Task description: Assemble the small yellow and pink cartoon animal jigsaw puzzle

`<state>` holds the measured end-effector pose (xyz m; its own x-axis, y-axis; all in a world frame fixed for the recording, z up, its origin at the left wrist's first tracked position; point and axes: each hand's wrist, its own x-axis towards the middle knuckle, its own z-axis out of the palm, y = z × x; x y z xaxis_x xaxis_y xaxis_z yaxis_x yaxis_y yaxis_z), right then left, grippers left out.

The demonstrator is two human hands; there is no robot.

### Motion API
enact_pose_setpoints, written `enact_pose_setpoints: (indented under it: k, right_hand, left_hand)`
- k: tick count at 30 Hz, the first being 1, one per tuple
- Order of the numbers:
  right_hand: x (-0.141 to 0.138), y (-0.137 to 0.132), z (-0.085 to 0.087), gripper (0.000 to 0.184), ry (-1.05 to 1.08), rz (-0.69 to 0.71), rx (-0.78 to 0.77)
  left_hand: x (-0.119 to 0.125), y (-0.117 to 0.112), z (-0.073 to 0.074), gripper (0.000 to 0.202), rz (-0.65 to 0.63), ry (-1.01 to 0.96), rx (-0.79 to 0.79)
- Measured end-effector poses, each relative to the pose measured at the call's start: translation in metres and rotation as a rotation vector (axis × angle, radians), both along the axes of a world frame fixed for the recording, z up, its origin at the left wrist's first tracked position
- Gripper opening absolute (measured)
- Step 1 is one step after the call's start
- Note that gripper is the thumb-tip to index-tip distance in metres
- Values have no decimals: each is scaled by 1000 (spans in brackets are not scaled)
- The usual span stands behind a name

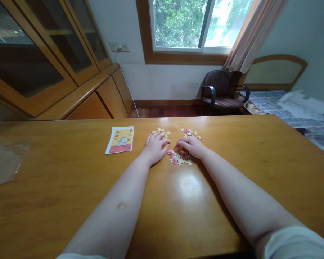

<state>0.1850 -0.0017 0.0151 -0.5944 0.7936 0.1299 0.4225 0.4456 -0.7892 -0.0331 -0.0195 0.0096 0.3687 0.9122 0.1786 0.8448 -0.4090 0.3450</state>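
My left hand [156, 146] lies palm down with its fingers spread over a group of yellow jigsaw puzzle pieces [160, 130], partly covering them. To its right, my right hand [192, 145] has its fingers bent and close together above a mixed pile of pink, white and pale puzzle pieces [179, 158]. Whether a piece is between those fingertips is hidden. Beyond the right hand is another small group of pink and yellow pieces [187, 132]. A printed picture sheet [121, 140] with a white cartoon animal on yellow and red lies left of my left hand.
Everything lies on a wide wooden table [189, 201]. A clear plastic bag [5, 162] is at the table's left. Past the far edge stand a brown armchair [218, 86] and a wooden cabinet [102, 86]; a bed [275, 97] is at the right.
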Motion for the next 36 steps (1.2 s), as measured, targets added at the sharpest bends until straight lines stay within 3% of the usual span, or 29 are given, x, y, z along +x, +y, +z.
enact_pose_setpoints:
  k: [7,14,19,23,27,36]
  right_hand:
    - [1,3,-1,37,-86,-165,107]
    - [-1,3,-2,31,-117,-91,169]
    - [-2,1,0,29,-18,-91,168]
    - [-4,-2,3,24,55,27,90]
    - [-7,-4,5,23,10,110,42]
    - [-7,-1,2,23,-60,2,141]
  left_hand:
    - [1,0,2,30,-41,-35,14]
    - [-1,-1,0,36,-101,-26,-52]
    - [0,-1,0,34,-38,14,-31]
    - [0,2,-1,32,35,5,1]
    - [-1,4,-1,33,31,-28,28]
    - [-1,2,-1,24,-60,-86,49]
